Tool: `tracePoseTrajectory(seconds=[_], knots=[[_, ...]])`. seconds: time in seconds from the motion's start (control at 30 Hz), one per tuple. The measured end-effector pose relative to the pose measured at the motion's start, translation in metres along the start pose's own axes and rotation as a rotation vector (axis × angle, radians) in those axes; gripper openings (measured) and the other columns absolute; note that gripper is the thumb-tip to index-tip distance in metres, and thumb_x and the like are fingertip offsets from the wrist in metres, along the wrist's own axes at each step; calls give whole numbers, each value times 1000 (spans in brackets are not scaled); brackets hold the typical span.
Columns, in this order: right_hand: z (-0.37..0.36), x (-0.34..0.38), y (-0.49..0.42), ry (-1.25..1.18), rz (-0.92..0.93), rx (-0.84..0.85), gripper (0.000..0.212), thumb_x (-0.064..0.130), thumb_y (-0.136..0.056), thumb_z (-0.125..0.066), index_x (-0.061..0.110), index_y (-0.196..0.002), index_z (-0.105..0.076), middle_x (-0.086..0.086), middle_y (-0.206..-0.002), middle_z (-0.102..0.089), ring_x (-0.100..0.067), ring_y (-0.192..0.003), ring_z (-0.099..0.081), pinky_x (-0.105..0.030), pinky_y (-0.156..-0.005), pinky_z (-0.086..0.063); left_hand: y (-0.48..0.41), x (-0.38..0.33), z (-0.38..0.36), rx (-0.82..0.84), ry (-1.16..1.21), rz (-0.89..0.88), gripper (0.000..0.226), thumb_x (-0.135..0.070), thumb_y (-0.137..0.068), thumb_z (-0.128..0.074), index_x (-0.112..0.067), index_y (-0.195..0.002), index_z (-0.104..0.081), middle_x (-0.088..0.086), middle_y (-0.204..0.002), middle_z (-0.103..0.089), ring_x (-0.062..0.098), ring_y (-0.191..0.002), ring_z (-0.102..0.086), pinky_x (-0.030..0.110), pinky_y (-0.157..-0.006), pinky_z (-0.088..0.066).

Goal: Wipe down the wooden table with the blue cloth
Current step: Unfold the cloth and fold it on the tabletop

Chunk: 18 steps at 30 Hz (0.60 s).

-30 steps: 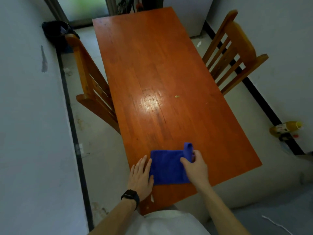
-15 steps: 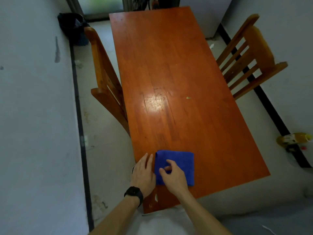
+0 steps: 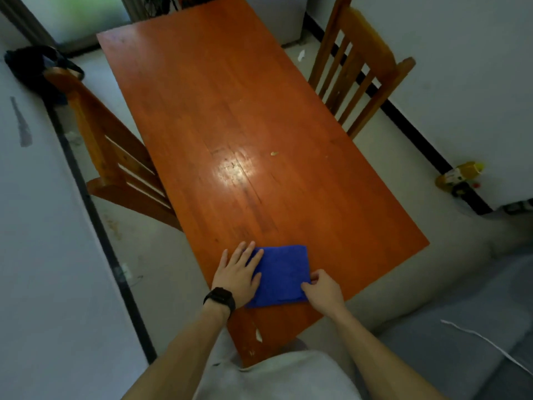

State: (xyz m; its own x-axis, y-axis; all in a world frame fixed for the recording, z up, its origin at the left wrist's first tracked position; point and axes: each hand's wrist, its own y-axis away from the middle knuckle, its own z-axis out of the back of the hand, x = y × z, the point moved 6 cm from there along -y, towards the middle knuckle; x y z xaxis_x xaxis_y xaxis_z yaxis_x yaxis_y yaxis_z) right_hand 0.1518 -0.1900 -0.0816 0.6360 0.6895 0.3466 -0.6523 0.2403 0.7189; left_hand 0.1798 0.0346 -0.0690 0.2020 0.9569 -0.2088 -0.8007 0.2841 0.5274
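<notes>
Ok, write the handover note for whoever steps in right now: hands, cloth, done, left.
Left hand: flat, fingers straight, resting on the blue cloth's left edge.
Right hand: pinches the cloth's near right edge.
Blue cloth: flat rectangle at the near end of the wooden table.
Done: cloth laid out; no wiping evident.
Left: wipe the whole top, including the crumb mid-table and the scrap by the near edge.

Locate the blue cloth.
Head view: the blue cloth lies flat at the near end of the wooden table, left hand on its left edge, right hand at its near-right corner.
</notes>
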Motion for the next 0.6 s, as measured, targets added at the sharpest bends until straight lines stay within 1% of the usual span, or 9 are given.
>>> tracePoseTrajectory(seconds=[0.07,0.13,0.2,0.23,0.3,0.37,0.4,0.5,0.6], knots=[[5,3,0,-82,-7,5,17,34,-87,-57,21,-98,-59,5,-91,-64,-9,-81,-60,-30,-71,-49,-7,-2,10,19,-2,-1,54,-48,-102,-31,-30,-152,-26,0,-160,-25,25,-146,-23,45,-118,-21],[19,10,3,-169,53,-41,11,29,-88,-56,21,-94,-59,4,-90,-63,-8,-78,-58,-27,-66,-45,-6,-10,23,44,-43,16,44,-52,-101,-31,-23,-123,-56,2,-130,-53,25,-124,-47,41,-103,-35],[32,17,6,-208,136,-41,5,19,-88,-54,22,-91,-56,4,-87,-62,-9,-74,-56,-25,-60,-42,-4,-21,28,105,-111,27,48,-56,-99,-30,-20,-94,-62,3,-121,-57,24,-116,-50,43,-99,-36],[36,22,7,-190,174,-4,9,16,-88,-53,24,-93,-56,4,-87,-62,-10,-72,-57,-24,-57,-41,-3,-28,30,75,-117,23,45,-55,-99,-33,-20,-94,-62,4,-129,-53,25,-119,-48,43,-100,-36],[40,32,8,-88,256,83,19,13,-88,-52,28,-98,-57,6,-89,-64,-9,-73,-59,-23,-57,-45,-6,-41,34,-50,-38,9,41,-52,-97,-43,-21,-121,-54,6,-146,-38,25,-129,-41,41,-104,-37],[42,38,7,2,319,114,23,11,-90,-52,29,-102,-60,9,-97,-64,-6,-85,-60,-25,-71,-51,-11,-53,33,-22,4,-55,60,-48,-94,-54,-24,-145,-34,6,-157,-23,28,-140,-30,44,-112,-33],[44,41,8,21,342,110,24,10,-91,-52,28,-103,-60,9,-101,-63,-6,-90,-59,-27,-78,-52,-14,-58,29,41,-37,-96,65,-47,-93,-57,-26,-148,-31,6,-160,-18,29,-143,-25,46,-115,-29],[48,40,9,31,396,83,22,11,-91,-53,29,-101,-60,10,-103,-62,-7,-95,-57,-30,-86,-52,-17,-64,22,113,-92,-158,45,-44,-95,-52,-27,-137,-47,5,-151,-34,28,-137,-35,45,-110,-34],[52,30,14,43,468,5,20,14,-89,-56,33,-96,-58,14,-99,-59,-7,-94,-55,-29,-85,-49,-8,-61,27,-33,36,-165,26,-37,-96,-49,-27,-120,-50,-3,-121,-54,19,-108,-52,35,-93,-44]])
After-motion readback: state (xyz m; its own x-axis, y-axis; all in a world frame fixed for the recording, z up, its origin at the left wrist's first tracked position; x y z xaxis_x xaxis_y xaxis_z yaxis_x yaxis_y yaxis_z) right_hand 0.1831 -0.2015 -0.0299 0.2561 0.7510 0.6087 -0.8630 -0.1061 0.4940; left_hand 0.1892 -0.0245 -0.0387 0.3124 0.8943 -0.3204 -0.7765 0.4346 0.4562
